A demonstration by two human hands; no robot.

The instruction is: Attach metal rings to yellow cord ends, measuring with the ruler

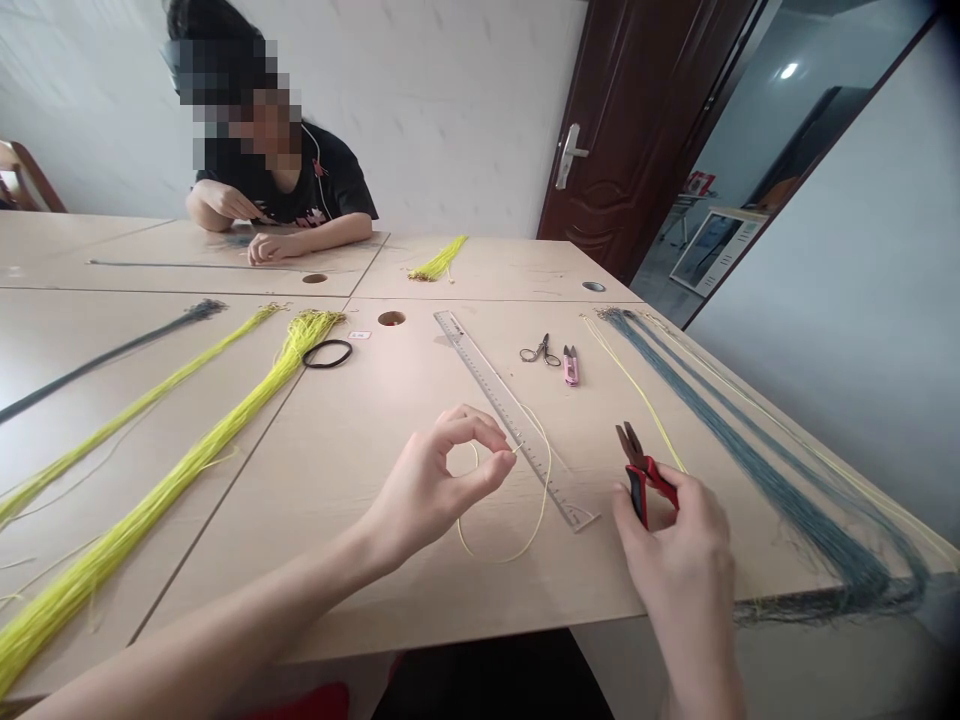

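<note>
My left hand [439, 480] hovers over the wooden table [345, 560], thumb and forefinger pinched on the end of a thin yellow cord [517, 545] that loops down onto the tabletop and crosses the ruler. My right hand [675, 545] grips red-handled pliers [641, 470], jaws pointing away from me, just right of a clear plastic ruler [510, 410]. A single yellow cord [637, 390] lies close to the pliers.
Bundles of yellow cords [172, 480] lie at left, grey-blue cords [750, 460] at right. Small scissors [540, 352], pink snips [571, 366] and a black band [327, 353] lie beyond. Another person [277, 190] sits at the far side, hands on the table. A brown door [630, 130] stands behind.
</note>
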